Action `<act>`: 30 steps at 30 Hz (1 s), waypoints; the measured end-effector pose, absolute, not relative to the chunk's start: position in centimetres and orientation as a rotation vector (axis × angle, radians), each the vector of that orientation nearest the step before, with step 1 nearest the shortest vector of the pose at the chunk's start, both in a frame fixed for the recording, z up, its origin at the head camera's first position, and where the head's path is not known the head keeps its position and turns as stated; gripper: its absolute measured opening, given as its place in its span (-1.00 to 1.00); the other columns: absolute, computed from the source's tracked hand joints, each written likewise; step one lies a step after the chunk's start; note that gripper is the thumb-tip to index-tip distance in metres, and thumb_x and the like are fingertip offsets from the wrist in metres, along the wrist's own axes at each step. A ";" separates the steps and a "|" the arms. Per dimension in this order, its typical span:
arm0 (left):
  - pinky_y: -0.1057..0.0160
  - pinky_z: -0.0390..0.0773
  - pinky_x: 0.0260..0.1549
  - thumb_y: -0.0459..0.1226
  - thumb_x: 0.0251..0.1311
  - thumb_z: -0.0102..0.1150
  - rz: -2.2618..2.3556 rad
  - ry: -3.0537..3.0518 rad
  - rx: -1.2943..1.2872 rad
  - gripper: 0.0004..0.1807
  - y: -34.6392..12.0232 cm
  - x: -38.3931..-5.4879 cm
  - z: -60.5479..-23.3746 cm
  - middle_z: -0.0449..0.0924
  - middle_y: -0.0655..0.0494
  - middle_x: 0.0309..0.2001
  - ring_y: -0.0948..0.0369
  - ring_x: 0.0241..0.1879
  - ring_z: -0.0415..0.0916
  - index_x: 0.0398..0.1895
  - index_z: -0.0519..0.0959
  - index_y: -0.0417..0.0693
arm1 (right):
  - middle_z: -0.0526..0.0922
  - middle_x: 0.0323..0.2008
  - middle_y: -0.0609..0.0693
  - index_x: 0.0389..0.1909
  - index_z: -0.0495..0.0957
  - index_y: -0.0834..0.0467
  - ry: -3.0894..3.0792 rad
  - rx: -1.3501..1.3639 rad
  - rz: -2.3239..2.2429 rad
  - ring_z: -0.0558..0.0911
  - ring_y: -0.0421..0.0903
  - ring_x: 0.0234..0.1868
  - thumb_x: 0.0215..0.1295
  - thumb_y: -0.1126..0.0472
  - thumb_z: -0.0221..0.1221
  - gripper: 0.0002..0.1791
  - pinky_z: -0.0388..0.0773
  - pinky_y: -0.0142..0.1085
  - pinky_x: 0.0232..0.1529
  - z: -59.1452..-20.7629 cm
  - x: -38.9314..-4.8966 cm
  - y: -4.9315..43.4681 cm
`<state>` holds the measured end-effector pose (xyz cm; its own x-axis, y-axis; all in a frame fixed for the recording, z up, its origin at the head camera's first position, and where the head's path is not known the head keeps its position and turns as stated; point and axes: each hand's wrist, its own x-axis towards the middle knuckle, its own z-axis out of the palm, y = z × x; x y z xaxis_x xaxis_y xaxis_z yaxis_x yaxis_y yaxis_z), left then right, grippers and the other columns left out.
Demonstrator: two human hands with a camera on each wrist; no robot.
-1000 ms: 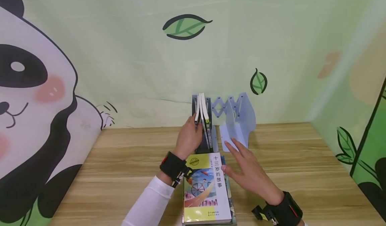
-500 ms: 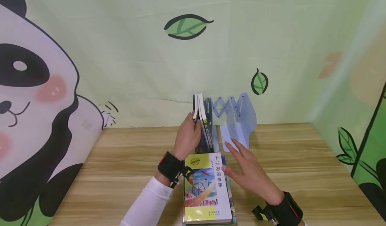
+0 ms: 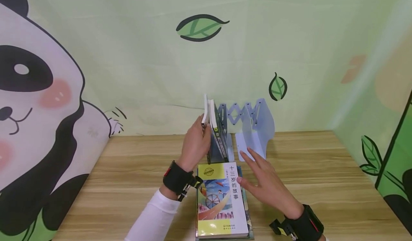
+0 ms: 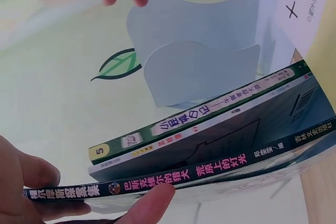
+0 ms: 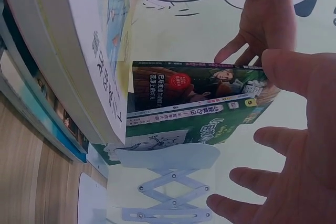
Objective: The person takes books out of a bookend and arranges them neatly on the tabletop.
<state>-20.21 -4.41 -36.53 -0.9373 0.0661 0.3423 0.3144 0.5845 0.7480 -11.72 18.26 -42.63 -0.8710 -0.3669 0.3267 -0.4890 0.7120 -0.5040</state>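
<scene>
My left hand (image 3: pixel 195 141) pinches a thin paperback book (image 4: pixel 181 177) with a black spine and pink lettering, fingers on both sides of the spine. This book leans away from two other upright books, one green-spined (image 4: pixel 231 103) and one white-spined (image 4: pixel 252 107), leaving a wedge-shaped gap. They stand at the left end of a pale blue expandable book rack (image 3: pixel 264 123). My right hand (image 3: pixel 267 180) hovers with spread fingers beside the rack's front and the lying book stack, holding nothing. In the right wrist view, the dark illustrated cover (image 5: pixel 205 83) of the held book shows.
A stack of books lies flat in front of the rack, topped by a yellow-and-white book (image 3: pixel 238 212). The rack's crisscross hinges (image 3: pixel 234 113) stretch along the back, near the panda-printed wall cloth (image 3: pixel 145 55). Wooden tabletop (image 3: pixel 135 155) extends on both sides.
My left hand has moved left with the black-spined book, whose top now stands higher and apart from the other upright books. My right hand has stayed in place.
</scene>
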 end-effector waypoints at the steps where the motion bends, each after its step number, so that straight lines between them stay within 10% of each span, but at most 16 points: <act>1: 0.32 0.33 -0.79 -0.18 0.52 -0.21 -1.293 -2.541 -0.317 -0.46 -4.5 -20.2 -36.5 0.54 -0.10 -0.40 0.23 -0.73 0.32 0.47 0.20 -0.19 | 0.07 0.54 0.16 0.52 0.14 0.06 -2.718 0.687 0.885 0.20 0.33 0.45 0.34 -0.05 0.20 -0.20 0.17 0.38 0.28 -42.6 -11.7 18.2; 6: 0.32 0.27 -0.83 -0.16 0.52 -0.23 -1.265 -2.553 -0.317 -0.45 -4.8 -19.9 -36.2 0.36 0.08 -0.67 0.25 -0.80 0.29 0.49 0.18 -0.16 | 0.09 0.52 0.19 0.52 0.13 0.05 -2.715 0.695 0.875 0.21 0.34 0.44 0.34 -0.05 0.20 -0.20 0.18 0.38 0.28 -42.6 -11.7 18.1; 30: 0.33 0.20 -0.80 -0.18 0.52 -0.21 -1.245 -2.481 -0.344 -0.48 -5.5 -19.7 -36.0 0.32 0.11 -0.68 0.28 -0.79 0.21 0.46 0.23 -0.16 | 0.07 0.54 0.15 0.55 0.04 -0.09 -2.719 0.746 0.839 0.18 0.30 0.47 0.31 -0.05 0.23 -0.14 0.11 0.37 0.32 -42.4 -12.3 17.6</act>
<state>-19.75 -5.48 -36.05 -0.9118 0.0615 0.4060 0.3623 0.5861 0.7248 -12.29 17.62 -42.39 -0.8526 -0.4077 0.3269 -0.5210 0.7114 -0.4716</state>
